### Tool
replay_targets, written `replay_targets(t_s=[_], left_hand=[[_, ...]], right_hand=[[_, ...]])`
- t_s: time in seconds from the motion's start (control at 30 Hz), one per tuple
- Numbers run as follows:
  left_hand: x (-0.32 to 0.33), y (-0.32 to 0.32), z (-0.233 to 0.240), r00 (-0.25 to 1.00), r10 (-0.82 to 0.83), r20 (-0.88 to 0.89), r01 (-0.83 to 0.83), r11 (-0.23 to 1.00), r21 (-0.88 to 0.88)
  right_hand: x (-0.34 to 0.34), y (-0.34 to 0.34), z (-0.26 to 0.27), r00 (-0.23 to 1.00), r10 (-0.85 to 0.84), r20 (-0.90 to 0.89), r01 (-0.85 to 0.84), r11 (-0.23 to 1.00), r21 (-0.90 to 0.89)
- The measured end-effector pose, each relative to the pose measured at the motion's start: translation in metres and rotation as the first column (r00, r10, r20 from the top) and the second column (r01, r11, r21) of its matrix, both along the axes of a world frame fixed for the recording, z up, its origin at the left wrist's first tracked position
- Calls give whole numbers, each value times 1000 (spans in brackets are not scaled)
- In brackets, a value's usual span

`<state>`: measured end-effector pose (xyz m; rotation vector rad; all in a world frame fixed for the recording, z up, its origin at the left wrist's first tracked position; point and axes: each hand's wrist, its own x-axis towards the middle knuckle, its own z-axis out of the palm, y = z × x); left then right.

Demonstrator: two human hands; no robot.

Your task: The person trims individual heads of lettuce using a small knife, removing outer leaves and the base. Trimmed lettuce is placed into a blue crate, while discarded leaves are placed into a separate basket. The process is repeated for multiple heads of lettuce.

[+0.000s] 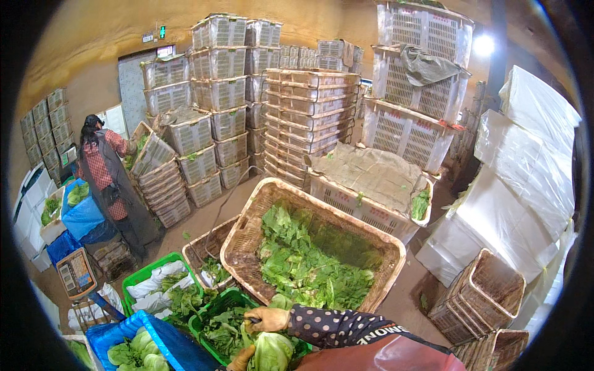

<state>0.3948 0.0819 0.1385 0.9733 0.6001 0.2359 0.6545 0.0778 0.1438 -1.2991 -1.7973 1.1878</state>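
Observation:
At the bottom middle, a pale green head of lettuce lies against my left hand, whose gloved fingers rest at its left side; the lower part of that hand is cut off by the frame. Just above the lettuce, my right hand, in a tan glove under a polka-dot sleeve, is closed on a small dark-handled tool, perhaps a knife; its blade cannot be made out. Both hands are over a green plastic basket of loose lettuce leaves. Beyond them, a large tilted brown-stained crate holds many leaves.
A blue-lined crate with lettuce heads stands at lower left, near a green crate and a scale. Stacked crates rise behind. White foam boxes stand right. A co-worker stands left by tilted crates.

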Motion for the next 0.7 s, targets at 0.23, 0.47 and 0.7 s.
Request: replay_targets(t_s=[0.23, 0.47, 0.7], left_hand=[[13, 16, 8, 937, 338, 84, -286, 884, -370], [5, 66, -10, 918, 393, 41, -394, 900, 189], [17, 87, 40, 957, 244, 154, -183, 99, 978]], right_hand=[[18, -27, -53, 900, -429, -77, 401, 884, -241], [10, -32, -75, -342, -418, -841, -448, 860, -245], [4, -51, -57, -127, -402, -907, -326, 880, -345]])
